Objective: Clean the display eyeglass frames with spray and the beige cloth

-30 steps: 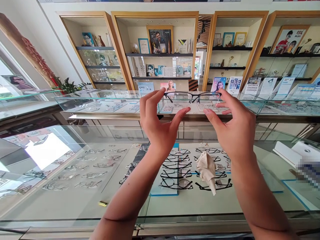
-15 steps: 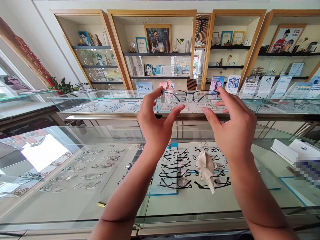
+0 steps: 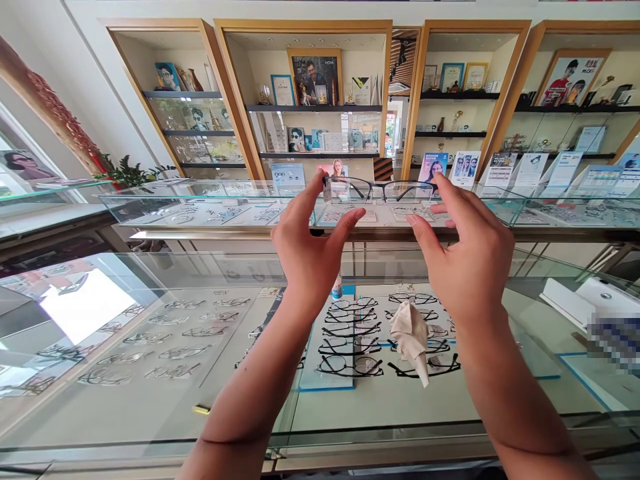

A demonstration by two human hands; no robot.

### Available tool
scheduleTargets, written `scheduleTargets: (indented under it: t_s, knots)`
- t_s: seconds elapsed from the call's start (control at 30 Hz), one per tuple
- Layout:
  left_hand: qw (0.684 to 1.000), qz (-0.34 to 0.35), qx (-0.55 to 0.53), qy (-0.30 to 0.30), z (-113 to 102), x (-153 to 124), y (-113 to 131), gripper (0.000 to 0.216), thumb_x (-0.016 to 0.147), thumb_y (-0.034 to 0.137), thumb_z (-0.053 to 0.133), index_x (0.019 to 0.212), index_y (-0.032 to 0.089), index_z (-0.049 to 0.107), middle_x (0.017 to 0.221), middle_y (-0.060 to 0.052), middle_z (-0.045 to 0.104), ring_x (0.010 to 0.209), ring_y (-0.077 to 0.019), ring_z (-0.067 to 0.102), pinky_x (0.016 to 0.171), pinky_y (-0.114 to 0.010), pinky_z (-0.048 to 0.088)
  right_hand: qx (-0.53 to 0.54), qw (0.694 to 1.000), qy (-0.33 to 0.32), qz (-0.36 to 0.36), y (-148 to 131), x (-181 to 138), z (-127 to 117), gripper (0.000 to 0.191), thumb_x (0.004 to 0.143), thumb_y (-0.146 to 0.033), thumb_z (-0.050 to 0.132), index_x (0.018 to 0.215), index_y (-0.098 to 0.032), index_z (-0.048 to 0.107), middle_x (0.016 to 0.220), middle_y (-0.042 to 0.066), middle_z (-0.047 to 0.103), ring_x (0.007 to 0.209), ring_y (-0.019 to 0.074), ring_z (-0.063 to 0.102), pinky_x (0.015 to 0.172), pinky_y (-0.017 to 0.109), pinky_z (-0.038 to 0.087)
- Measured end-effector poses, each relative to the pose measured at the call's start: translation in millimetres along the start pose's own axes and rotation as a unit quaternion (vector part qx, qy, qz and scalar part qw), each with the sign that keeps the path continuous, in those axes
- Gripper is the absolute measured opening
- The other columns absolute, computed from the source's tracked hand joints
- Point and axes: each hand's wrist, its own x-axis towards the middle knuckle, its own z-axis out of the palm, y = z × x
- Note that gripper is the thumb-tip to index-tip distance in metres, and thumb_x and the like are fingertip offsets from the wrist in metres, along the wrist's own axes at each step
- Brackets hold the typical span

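A pair of half-rim eyeglasses [image 3: 378, 188] with a dark upper rim is raised in front of me, its lenses facing the shelves. My left hand [image 3: 311, 243] grips the left end near the hinge, index finger at the corner. At the opposite end, my right hand [image 3: 469, 250] holds the other corner in the same way. Both thumbs point inward below the lenses, apart from each other. Under my hands, a crumpled beige cloth [image 3: 409, 330] lies on the glass counter [image 3: 400, 410].
Several rows of dark frames [image 3: 350, 365] and clear frames [image 3: 163, 350] show inside the glass counter. A small bottle [image 3: 337, 288] stands behind my left wrist. White objects [image 3: 590, 300] are at the right. Another glass display case [image 3: 220, 215] runs across behind.
The eyeglasses have tilted slightly, and their lower edge looks a little higher. My left hand has shifted slightly left. The cloth has stayed in place.
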Motion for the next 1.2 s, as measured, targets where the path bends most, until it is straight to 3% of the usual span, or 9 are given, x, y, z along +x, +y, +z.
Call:
scheduleTargets:
  t_s: [0.27,0.83,1.2]
  knots:
    - [1.0,0.009,0.014,0.005,-1,1,-1,0.062,0.096,0.053,0.089,0.152,0.034,0.073,0.142,-0.008,0.083,0.136,-0.035,0.078,0.111,-0.052,0.066,-0.01,1.0,-0.007,-0.004,-2,1,-2,0.057,0.108,-0.023,0.065,0.164,-0.034,0.064,0.145,0.011,0.081,0.13,0.0369,0.079,0.112,0.061,0.067]
    - [0.999,0.02,0.03,0.016,-2,0,4,0.061,0.094,0.056,0.091,0.146,0.032,0.073,0.136,-0.007,0.083,0.129,-0.0331,0.078,0.108,-0.05,0.063,-0.007,1.0,-0.01,0.0,0,1,-1,0.059,0.107,-0.027,0.069,0.166,-0.034,0.063,0.147,0.013,0.079,0.132,0.038,0.077,0.107,0.06,0.07]
    - [0.998,0.033,0.036,0.033,-4,-1,12,0.058,0.087,0.055,0.099,0.134,0.032,0.075,0.126,-0.007,0.082,0.121,-0.0323,0.076,0.104,-0.049,0.064,-0.007,1.0,-0.005,0.013,3,2,4,0.059,0.108,-0.037,0.071,0.166,-0.032,0.062,0.142,0.014,0.081,0.11,0.0327,0.082,0.096,0.054,0.071]
